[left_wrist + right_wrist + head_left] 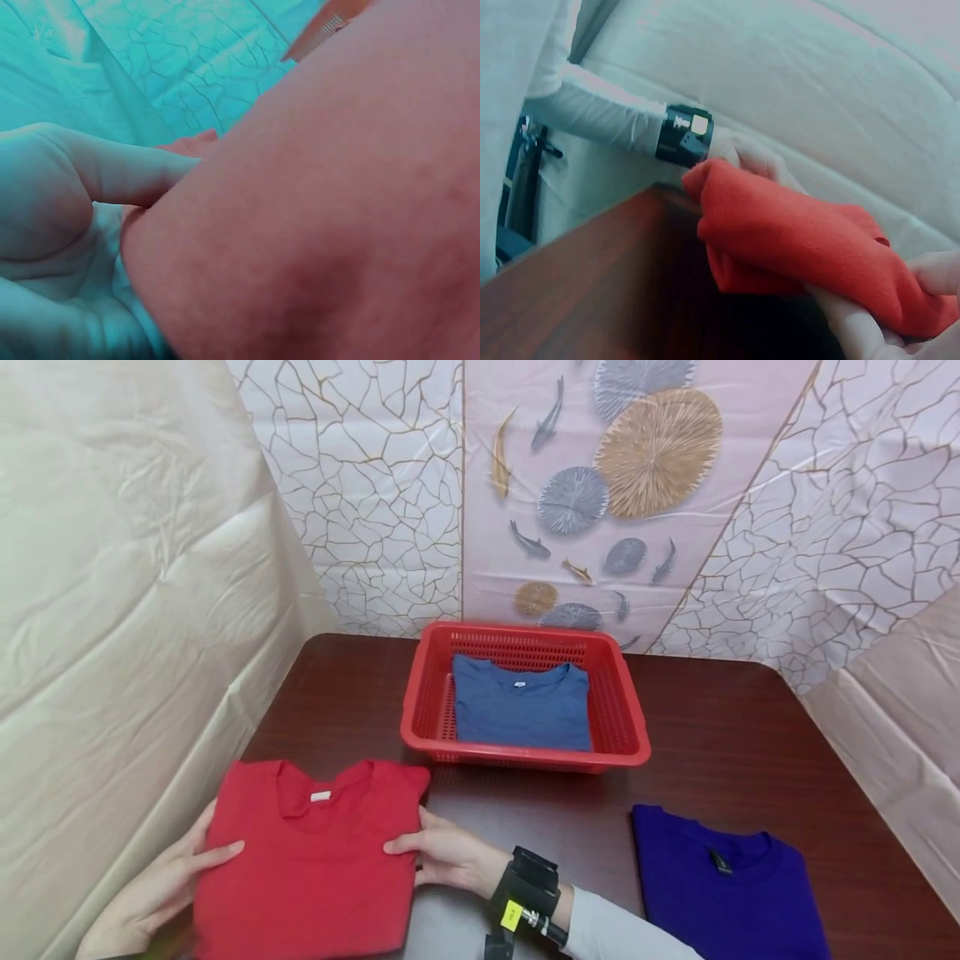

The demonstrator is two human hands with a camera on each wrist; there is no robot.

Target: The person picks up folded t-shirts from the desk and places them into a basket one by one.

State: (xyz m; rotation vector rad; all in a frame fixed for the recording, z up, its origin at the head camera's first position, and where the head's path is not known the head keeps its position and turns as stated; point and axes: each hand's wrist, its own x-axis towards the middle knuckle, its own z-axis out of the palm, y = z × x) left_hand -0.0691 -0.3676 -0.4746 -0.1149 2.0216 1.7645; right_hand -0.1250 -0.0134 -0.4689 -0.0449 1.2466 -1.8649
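A folded red T-shirt (315,868) with a white neck label is held up by both hands at the front left of the table. My left hand (161,885) grips its left edge, thumb on top and the other fingers beneath. On the opposite edge my right hand (450,852) pinches the cloth the same way. The left wrist view shows the shirt (315,202) filling the right side, with the thumb pressed on it. From the right wrist, the shirt (795,232) appears as a thick folded bundle above the table, gripped at both ends.
A red plastic basket (525,758) stands at the back middle of the dark wooden table (720,718), with a folded blue T-shirt (517,706) inside. At the front right lies a folded purple T-shirt (735,885). Draped cloth walls (150,568) border the table's left, back and right.
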